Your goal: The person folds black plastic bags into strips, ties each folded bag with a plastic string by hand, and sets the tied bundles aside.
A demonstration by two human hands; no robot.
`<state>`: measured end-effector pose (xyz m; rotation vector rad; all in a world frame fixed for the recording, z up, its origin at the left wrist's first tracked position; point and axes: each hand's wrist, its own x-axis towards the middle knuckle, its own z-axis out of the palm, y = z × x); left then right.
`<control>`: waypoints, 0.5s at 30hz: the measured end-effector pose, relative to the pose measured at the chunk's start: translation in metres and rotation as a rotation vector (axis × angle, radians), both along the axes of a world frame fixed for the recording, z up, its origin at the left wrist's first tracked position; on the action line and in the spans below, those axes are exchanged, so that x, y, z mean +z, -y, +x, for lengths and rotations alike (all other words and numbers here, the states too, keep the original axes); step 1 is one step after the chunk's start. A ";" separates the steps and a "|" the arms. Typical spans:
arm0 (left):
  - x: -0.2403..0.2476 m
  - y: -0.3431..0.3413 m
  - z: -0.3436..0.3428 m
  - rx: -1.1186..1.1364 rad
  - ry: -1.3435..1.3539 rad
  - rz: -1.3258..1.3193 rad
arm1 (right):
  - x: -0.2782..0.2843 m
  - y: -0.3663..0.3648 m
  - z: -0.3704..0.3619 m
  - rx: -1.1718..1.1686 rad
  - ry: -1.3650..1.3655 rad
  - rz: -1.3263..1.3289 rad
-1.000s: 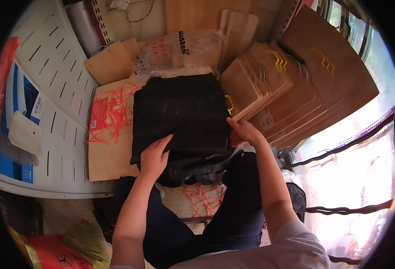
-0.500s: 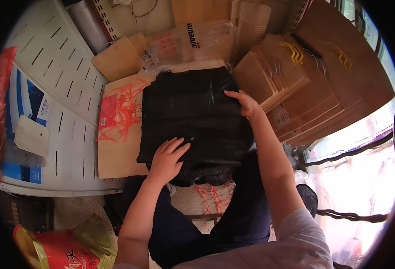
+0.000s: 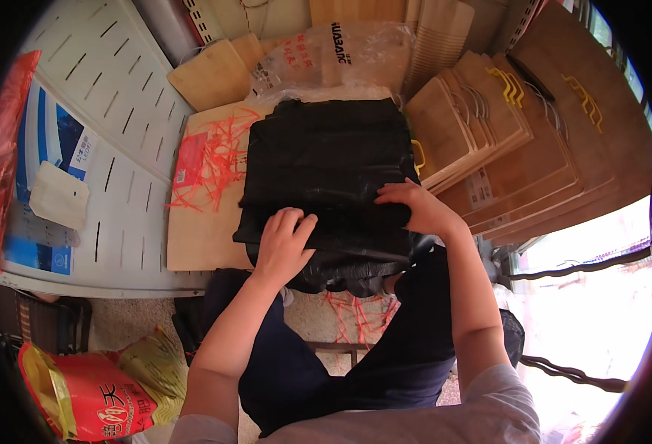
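Across my lap and the wooden board behind it lies a stack of folded black plastic sheeting [image 3: 326,159], wrinkled, with its front part draping down toward my knees. My left hand [image 3: 285,248] rests on the front left part of it, fingers bent and thumb apart. At the front right my right hand [image 3: 418,211] lies on the plastic with its index finger stretched inward; its lower fingers are partly hidden. Neither hand shows a clear grip. Beneath the plastic is a pale wooden board [image 3: 204,248], only its left side showing.
Red plastic strings [image 3: 230,159] and a red packet [image 3: 190,159] lie on the board. Wooden boards with yellow handles [image 3: 503,140] lean at the right. Clear plastic wrapping [image 3: 370,55] is behind. A slotted grey metal panel [image 3: 119,185] stands left; a red-yellow bag [image 3: 96,392] sits below.
My right hand has moved down along the right side of the black plastic, toward me. My left hand stays at the front left, its fingers more bent. The view has shifted slightly.
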<state>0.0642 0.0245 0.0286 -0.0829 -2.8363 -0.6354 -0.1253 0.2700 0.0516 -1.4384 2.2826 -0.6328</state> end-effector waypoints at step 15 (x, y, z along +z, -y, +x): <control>0.000 0.010 -0.013 -0.015 -0.003 -0.137 | 0.012 0.002 0.066 -0.006 -0.311 0.157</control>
